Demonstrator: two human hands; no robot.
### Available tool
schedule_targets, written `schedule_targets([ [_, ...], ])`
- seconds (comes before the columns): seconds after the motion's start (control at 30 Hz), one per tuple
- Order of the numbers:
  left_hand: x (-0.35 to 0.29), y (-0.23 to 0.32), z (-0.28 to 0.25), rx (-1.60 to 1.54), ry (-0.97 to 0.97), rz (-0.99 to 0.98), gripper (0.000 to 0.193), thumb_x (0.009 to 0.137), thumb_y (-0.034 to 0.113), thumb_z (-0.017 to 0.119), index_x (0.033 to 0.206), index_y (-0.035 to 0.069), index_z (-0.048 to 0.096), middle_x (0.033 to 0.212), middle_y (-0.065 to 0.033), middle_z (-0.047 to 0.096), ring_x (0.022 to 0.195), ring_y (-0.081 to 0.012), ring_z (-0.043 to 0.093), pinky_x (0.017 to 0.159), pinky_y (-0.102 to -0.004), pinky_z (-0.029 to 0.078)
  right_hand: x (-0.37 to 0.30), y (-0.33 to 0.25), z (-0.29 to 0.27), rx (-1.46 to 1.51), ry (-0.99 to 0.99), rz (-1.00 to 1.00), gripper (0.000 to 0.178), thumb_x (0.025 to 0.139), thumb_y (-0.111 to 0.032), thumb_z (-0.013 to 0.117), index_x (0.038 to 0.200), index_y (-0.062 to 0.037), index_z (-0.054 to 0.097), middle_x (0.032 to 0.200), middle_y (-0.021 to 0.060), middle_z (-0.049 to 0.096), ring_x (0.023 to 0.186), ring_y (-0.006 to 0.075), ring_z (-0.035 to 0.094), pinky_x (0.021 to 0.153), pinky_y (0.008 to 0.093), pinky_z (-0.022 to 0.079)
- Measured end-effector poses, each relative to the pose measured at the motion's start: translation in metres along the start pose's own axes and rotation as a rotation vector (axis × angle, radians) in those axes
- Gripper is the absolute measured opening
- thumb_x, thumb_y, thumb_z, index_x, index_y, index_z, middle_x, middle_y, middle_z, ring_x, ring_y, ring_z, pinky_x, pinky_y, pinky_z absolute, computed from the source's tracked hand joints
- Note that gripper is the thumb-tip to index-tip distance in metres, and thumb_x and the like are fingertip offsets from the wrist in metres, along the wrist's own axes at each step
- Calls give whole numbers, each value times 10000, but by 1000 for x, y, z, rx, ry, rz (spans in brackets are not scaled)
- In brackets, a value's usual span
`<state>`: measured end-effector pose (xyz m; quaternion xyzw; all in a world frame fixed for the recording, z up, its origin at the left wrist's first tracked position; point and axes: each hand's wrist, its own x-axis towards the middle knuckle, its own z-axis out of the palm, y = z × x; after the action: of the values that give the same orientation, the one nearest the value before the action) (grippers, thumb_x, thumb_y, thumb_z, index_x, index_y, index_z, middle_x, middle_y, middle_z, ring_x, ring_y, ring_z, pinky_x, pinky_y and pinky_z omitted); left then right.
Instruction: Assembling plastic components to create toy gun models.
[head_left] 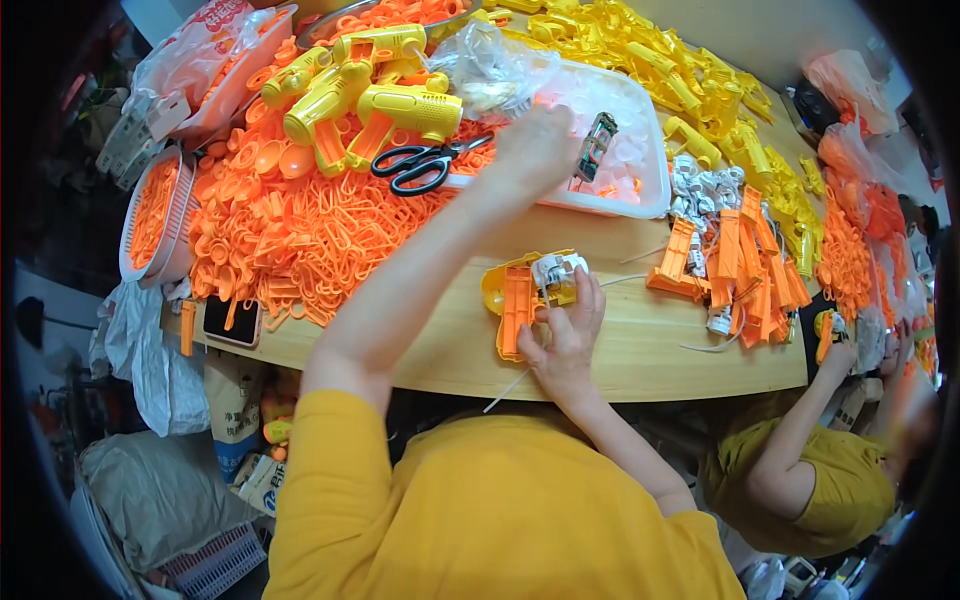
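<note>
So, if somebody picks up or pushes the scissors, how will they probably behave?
The scissors are likely stiff and, as the blades look metal, probably heavy for their size beside the orange loops. Lying on that loose, uneven heap, they may slide or tilt if pushed. Their open handles might also catch a few loops when lifted.

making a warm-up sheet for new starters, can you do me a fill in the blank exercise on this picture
1. The hand at the white tray is the person's ____ one.
2. Their other hand touches an assembly coloured yellow, white and ____.
3. The scissors have ____ handles.

Missing words: left; orange; black.
</note>
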<state>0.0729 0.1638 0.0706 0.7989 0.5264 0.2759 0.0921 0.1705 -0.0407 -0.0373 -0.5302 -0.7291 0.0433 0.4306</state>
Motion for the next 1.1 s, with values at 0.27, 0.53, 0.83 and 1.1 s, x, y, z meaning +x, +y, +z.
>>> schedule_targets([
  [0.27,-47,-100,-114,313,-332,-135,258,809,215,614,938,-5,651,894,-217,663,836,-331,638,728,-411,493,17,-7,15,-127,-2,5,236,693,-171,725,736,-54,525,1463,265,277,1363,447,236,1080,585,183],
  [0.53,-41,-87,-99,360,-390,-196,281,810,243,619,992,32,653,937,-178,672,882,-310,644,758,-389,497,21,-1,21,-101,185,-38,297,709,-239,764,842,-65,564,1301,209,437,1212,374,400,996,504,304],
  [0.83,-77,-65,-115,356,-336,-111,329,794,246,672,1028,24,610,864,-169,660,797,-297,639,700,-397,488,3,1,12,-89,-45,10,199,679,-164,752,722,-107,566,785,37,526,805,243,496,772,378,353],
  [1.1,-219,-39,-121,-424,-331,-541,423,692,42,797,1028,53,540,710,18,559,641,-54,547,556,-215,428,-23,-6,-14,8,-97,-24,179,686,-125,746,732,-98,575,768,44,534,769,236,489,758,368,341],
])
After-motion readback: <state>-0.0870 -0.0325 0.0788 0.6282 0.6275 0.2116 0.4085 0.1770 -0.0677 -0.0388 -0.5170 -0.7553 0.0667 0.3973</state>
